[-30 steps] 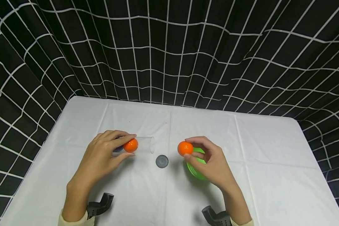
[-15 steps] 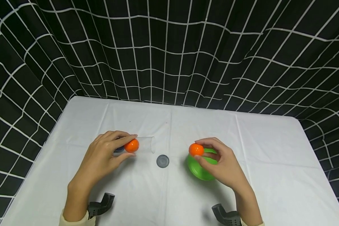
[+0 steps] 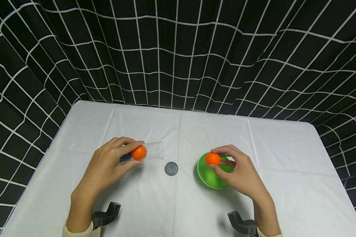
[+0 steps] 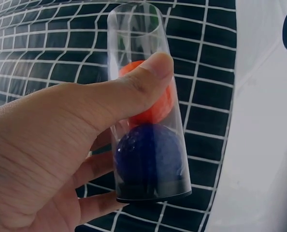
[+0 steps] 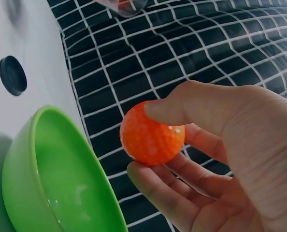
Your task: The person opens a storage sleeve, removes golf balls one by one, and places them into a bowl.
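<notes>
My left hand (image 3: 106,161) grips a clear tube (image 3: 154,150), its open mouth toward the right. Through the wall show an orange golf ball (image 3: 139,152) and, at the dark capped end, a dark blue golf ball (image 4: 148,154). In the left wrist view the thumb lies across the tube at the orange ball. My right hand (image 3: 240,172) pinches another orange golf ball (image 5: 150,134) between thumb and fingertips. In the head view that ball overlaps the far side of a green bowl (image 3: 209,177), whose visible inside holds nothing.
A round dark grey cap (image 3: 171,169) lies on the white-covered table (image 3: 178,210) between the tube and the bowl. Behind the table hangs a black curtain (image 3: 166,59) with a white grid.
My right hand has carried its orange ball rightward, from the bowl's left edge to over the bowl. The left hand stays in place; the tube's mouth has tipped slightly.
</notes>
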`<state>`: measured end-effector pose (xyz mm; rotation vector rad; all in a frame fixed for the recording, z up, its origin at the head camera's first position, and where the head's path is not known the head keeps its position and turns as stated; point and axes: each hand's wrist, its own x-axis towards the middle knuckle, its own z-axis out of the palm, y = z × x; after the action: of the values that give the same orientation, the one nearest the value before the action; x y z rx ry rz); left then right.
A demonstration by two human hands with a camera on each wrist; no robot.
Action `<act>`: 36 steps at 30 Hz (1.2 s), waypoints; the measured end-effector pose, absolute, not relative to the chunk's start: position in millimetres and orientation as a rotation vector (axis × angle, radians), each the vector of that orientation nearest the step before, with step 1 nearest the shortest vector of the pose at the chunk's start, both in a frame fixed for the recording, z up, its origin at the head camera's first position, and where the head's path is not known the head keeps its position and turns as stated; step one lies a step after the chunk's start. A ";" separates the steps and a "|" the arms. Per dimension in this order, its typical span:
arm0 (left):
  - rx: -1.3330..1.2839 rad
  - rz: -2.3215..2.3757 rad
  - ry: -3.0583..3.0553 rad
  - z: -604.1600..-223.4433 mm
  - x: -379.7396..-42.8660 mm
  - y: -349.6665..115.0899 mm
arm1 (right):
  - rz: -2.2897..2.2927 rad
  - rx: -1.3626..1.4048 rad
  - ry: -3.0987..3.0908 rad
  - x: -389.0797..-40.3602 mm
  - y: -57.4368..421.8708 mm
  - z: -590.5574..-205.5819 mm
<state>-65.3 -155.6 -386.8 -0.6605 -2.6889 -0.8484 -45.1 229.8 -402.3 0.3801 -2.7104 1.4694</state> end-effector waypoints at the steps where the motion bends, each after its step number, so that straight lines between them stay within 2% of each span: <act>1: -0.662 -0.844 -2.687 -386.6 -65.4 -155.2 | 1.445 0.381 -2.722 -45.0 230.5 -402.0; 36: -0.713 -0.827 -2.690 -386.8 -65.2 -147.6 | 1.020 0.427 -2.891 -43.0 231.4 -404.7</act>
<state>-65.2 -147.6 -386.8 -0.7131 -2.6895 -0.8271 -43.0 231.4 -404.7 0.4270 -2.8912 1.0199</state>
